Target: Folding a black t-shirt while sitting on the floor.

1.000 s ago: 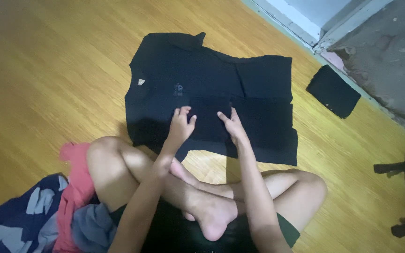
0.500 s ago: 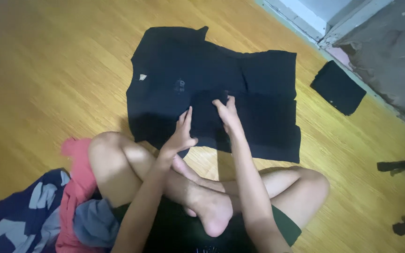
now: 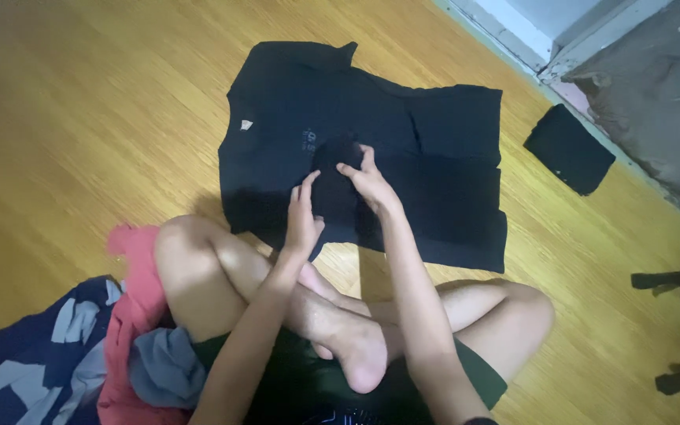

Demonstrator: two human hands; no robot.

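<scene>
Head view: black cotton t-shirt [image 3: 434, 189] spread on wooden floor [image 3: 80, 134] before crossed legs. Since a second ago, right hand [image 3: 367, 179] fingers pinch sleeve flap, carrying it toward chest; left hand [image 3: 302, 216] now flat, fingers released, pressing hem.

A home room: wooden floor [image 3: 80, 118], laundry pile [image 3: 80, 354], white baseboard [image 3: 505, 31].

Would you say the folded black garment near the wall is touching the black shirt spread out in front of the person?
Apart. The head view shows a strip of bare wooden floor between the folded black garment and the black shirt.
</scene>
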